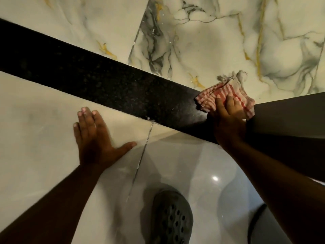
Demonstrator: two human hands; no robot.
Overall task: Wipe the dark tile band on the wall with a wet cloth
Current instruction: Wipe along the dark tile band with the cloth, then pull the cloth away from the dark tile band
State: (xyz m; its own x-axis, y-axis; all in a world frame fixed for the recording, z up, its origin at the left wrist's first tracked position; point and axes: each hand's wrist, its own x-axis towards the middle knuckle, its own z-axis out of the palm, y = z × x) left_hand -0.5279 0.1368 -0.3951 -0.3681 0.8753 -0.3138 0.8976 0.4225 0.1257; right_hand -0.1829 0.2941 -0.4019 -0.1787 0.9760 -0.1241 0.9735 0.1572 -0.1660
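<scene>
Right hand [228, 113] presses bunched cloth [223, 98] on dark tile band [105, 81], at band's right end near upper edge. Left hand [93, 138] open, flat on pale tile [35, 120] below band. Risk: wet tile, bracing palm slips; cloth strays onto marble.
</scene>
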